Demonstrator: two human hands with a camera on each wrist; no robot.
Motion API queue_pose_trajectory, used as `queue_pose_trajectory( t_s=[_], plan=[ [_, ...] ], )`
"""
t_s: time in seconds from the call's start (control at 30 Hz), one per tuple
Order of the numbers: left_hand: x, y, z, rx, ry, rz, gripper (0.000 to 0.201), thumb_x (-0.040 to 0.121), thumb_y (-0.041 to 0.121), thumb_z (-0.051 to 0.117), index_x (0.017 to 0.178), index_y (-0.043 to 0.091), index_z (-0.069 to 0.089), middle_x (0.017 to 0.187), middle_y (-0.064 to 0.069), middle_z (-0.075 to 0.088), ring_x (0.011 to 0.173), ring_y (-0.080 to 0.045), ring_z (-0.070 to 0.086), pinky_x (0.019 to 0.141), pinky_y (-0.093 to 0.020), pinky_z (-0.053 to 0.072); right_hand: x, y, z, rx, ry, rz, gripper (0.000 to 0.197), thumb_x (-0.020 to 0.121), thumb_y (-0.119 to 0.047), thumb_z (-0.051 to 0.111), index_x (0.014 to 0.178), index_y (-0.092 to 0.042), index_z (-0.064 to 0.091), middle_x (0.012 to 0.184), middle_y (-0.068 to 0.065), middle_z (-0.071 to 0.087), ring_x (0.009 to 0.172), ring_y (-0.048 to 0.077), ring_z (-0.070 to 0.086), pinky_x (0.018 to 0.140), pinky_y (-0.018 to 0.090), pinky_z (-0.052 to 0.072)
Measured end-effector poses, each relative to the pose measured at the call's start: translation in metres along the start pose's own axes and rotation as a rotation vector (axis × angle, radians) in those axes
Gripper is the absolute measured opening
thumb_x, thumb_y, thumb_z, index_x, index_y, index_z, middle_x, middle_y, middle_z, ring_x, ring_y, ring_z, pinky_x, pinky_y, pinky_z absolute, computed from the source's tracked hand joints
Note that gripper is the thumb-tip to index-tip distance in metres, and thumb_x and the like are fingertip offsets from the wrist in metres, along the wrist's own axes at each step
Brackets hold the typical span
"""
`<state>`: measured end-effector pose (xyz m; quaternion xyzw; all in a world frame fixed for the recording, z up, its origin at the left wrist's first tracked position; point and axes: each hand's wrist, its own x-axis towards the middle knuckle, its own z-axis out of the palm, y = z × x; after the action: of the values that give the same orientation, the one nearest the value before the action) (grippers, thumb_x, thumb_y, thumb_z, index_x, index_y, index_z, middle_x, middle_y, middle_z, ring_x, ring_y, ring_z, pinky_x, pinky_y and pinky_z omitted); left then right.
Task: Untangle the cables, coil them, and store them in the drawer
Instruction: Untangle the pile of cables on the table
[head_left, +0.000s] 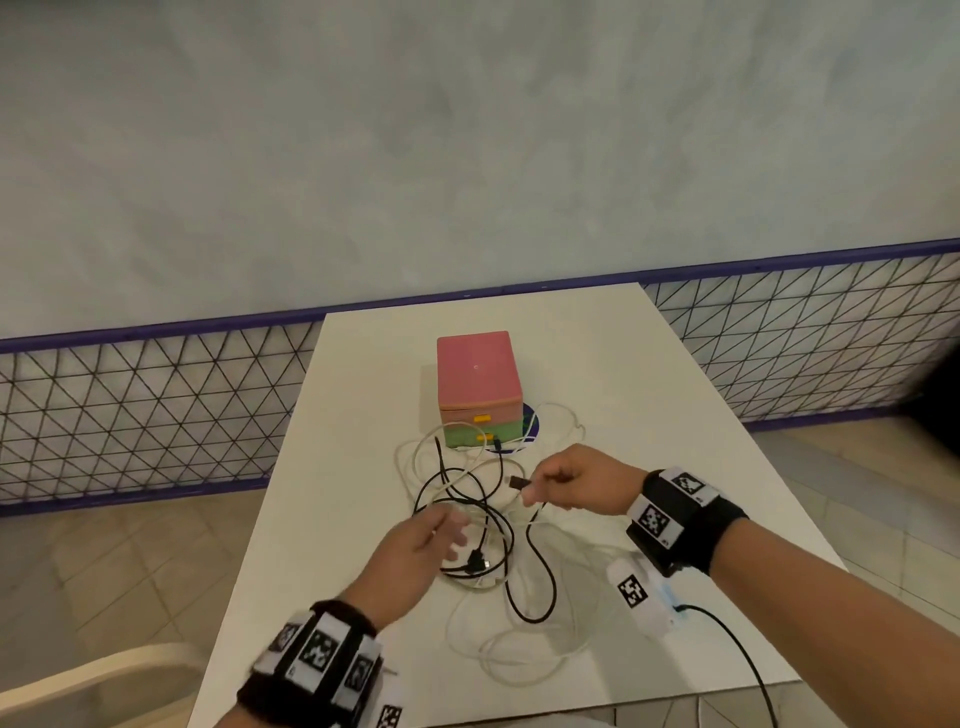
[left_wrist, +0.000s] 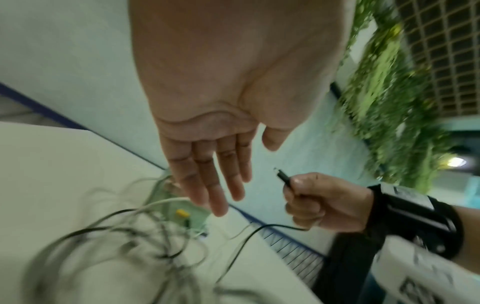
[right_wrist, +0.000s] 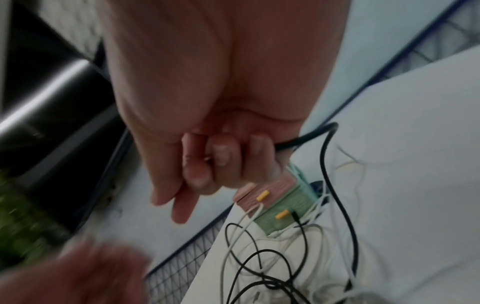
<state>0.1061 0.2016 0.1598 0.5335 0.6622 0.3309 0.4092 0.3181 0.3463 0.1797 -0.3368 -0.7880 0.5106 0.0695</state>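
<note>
Count: two hands, one small drawer unit (head_left: 479, 388) with two drawers, each with a yellow handle, and a tangle of black cables (head_left: 467, 519) and white cables (head_left: 519, 644); the exact cable count cannot be told.
Right hand (head_left: 576, 486): centre right of the head view, fingers (right_wrist: 221, 152) curled round a black cable, its plug (head_left: 518, 482) sticking out toward the left hand.
Left hand (head_left: 415, 545): lower centre, fingers (left_wrist: 207, 185) straight and together, above the tangle, holding nothing.
Cables: spread on the white table (head_left: 675, 415), from in front of the drawer unit down to the lower centre.
Drawers: both closed, pink above green.
Hard to make out: the left hand is blurred in the right wrist view; the tangle is blurred in the left wrist view.
</note>
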Motion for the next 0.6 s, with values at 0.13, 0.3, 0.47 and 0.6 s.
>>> queue_pose_trajectory(
  t_s=[0.13,0.3,0.47,0.6],
  plan=[
    [0.039,0.047,0.013,0.209,-0.142,0.132,0.043,0.088,0.061,0.04,0.09,0.023,0.06,0.081,0.001,0.066,0.071,-0.014,0.061,0.074,-0.034,0.048,0.003,-0.017,0.008,-0.118,-0.03,-0.054,0.021,0.081,-0.025,0.073,0.068,-0.01,0.068,0.054,-0.007,0.053,0.051,0.004,0.044,0.055,0.018,0.036],
    [0.052,0.059,-0.002,0.359,-0.135,0.184,0.039,0.099,0.037,0.041,0.069,0.017,0.056,0.06,0.004,0.051,0.056,-0.008,0.047,0.063,-0.029,0.039,0.004,0.005,-0.015,-0.483,0.102,-0.053,0.036,0.086,-0.035,0.066,0.077,0.0,0.067,0.067,0.004,0.055,0.072,0.014,0.046,0.07,0.027,0.036],
    [0.044,0.048,-0.044,-0.087,0.093,0.138,0.036,0.101,0.026,0.038,0.073,0.013,0.056,0.048,0.006,0.048,0.049,-0.006,0.047,0.053,-0.019,0.038,-0.006,0.067,-0.033,-0.615,0.314,0.379,0.044,0.093,-0.054,0.043,0.08,-0.022,0.07,0.103,-0.001,0.058,0.106,0.022,0.048,0.091,0.035,0.035],
    [0.045,0.033,-0.034,-0.115,0.049,0.06,0.028,0.1,0.034,0.039,0.082,0.014,0.046,0.069,0.0,0.05,0.066,-0.019,0.053,0.059,-0.031,0.04,0.007,0.046,-0.032,-0.236,0.342,0.356,0.025,0.097,-0.03,0.047,0.089,-0.012,0.063,0.066,0.002,0.057,0.06,0.025,0.061,0.064,0.03,0.048]
  ],
)
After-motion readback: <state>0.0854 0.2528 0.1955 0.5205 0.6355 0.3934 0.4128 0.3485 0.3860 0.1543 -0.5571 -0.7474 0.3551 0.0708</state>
